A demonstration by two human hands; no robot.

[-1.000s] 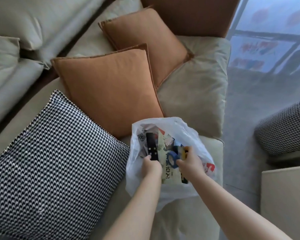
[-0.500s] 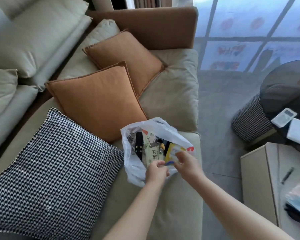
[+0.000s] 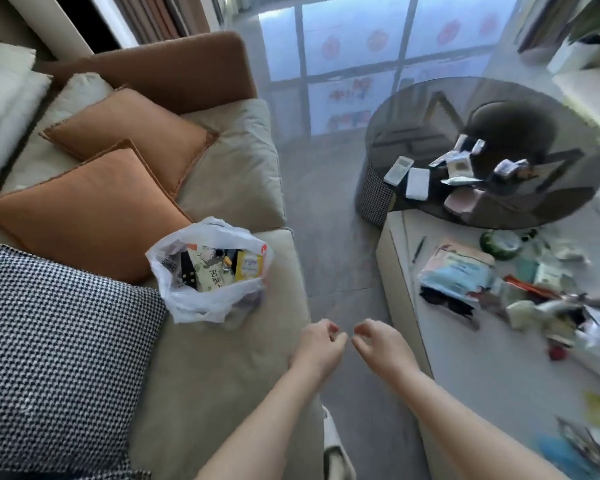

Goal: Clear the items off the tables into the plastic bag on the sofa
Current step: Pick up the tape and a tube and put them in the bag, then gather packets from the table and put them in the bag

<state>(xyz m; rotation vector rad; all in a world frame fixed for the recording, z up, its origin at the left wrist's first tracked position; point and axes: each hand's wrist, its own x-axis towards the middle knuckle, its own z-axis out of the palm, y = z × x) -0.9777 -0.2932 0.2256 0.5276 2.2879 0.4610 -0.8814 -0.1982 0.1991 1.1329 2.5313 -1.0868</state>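
A white plastic bag (image 3: 201, 306) stands open on the beige sofa (image 3: 222, 362), holding a black remote, a printed booklet and a yellow packet. My left hand (image 3: 317, 348) and my right hand (image 3: 378, 346) hang side by side over the sofa's front edge, right of the bag, fingers loosely curled and holding nothing. A low beige table (image 3: 471, 375) on the right carries several blurred items: a pen, a blue-covered booklet (image 3: 458, 271), a green tape roll (image 3: 499, 244) and packets. Behind it a round dark glass table (image 3: 430, 98) bears a white remote (image 3: 398, 170), a white box and small packets.
Two orange cushions (image 3: 94, 216) and a black-and-white houndstooth cushion (image 3: 59, 348) lie on the sofa left of the bag. A houndstooth pouffe (image 3: 374, 199) sits under the glass table. A strip of grey floor (image 3: 329, 209) separates sofa and tables.
Both hands have let go of the bag and drawn back to the right of it, empty. The view has swung right, bringing the two tables into sight.
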